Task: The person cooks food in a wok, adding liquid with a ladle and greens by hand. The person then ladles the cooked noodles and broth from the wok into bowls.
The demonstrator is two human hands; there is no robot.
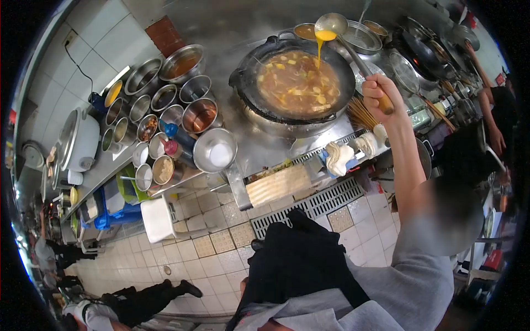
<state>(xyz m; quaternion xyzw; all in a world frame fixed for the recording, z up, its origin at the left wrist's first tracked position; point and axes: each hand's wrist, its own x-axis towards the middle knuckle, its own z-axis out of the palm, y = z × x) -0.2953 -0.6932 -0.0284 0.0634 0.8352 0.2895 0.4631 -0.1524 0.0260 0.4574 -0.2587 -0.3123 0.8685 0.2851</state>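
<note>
My right hand (381, 95) is closed around the wooden handle of a metal ladle (332, 24), held out over the far side of a large wok (237, 83). Yellow liquid (319, 51), which looks like beaten egg, runs from the ladle in a thin stream. It falls into brown soup (292, 83) with yellow and pale pieces in it. A small patch of skin shows at the left edge of my black apron (292, 265); it may be part of my left hand, but no fingers can be made out.
Metal bowls and cups (200, 116) of ingredients crowd the left counter, near a large pot (83, 140). A long-handled pan (216, 150) sits left of the wok. Chopsticks (361, 115) and folded cloths (339, 159) lie right. Co-workers are at lower left (138, 303) and far right (493, 118).
</note>
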